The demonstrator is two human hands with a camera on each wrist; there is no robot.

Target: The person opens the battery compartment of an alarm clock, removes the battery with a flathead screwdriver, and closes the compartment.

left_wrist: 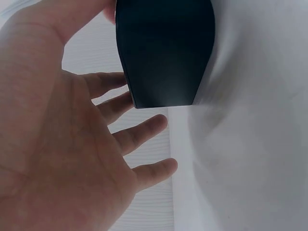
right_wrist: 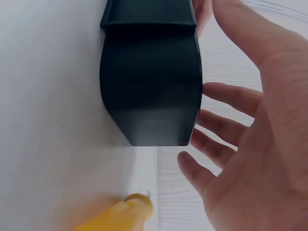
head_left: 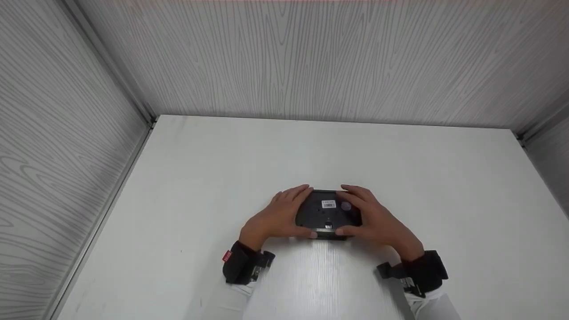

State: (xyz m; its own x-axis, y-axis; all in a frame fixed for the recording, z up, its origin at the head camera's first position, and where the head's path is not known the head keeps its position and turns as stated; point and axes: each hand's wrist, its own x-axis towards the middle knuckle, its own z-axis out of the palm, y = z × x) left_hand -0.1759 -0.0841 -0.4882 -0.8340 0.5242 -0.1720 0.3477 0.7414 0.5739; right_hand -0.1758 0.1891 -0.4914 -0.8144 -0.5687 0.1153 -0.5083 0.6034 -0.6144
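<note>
I see a black box (head_left: 318, 218) at the white table (head_left: 222, 160), about halfway between left and right and closer to the near side. I can't tell if it rests flat on the table or is held up a tiny bit.

The left hand (head_left: 282, 215) has the left end and the right hand (head_left: 378, 220) has the right end. Both are gripping it, with the thumbs at the near edge and fingers reaching to the far side. Some fingers are spread out and don't hold anything.

The box looks like hard plastic, so I think it's stiff and won't squish. My guess is that it's pretty light. Its sides look smooth, so it might slide a bit in dry fingers. It could crack if it fell. The two ends look like good spots to hold, because thumbs and fingers can squeeze from near to far.

Its long way runs left to right. The face with the white sticker (head_left: 329, 204) and the round sticker (head_left: 346, 206) points up, and a shiny strip (head_left: 326, 230) runs along the near edge. The ends slope in.
</note>
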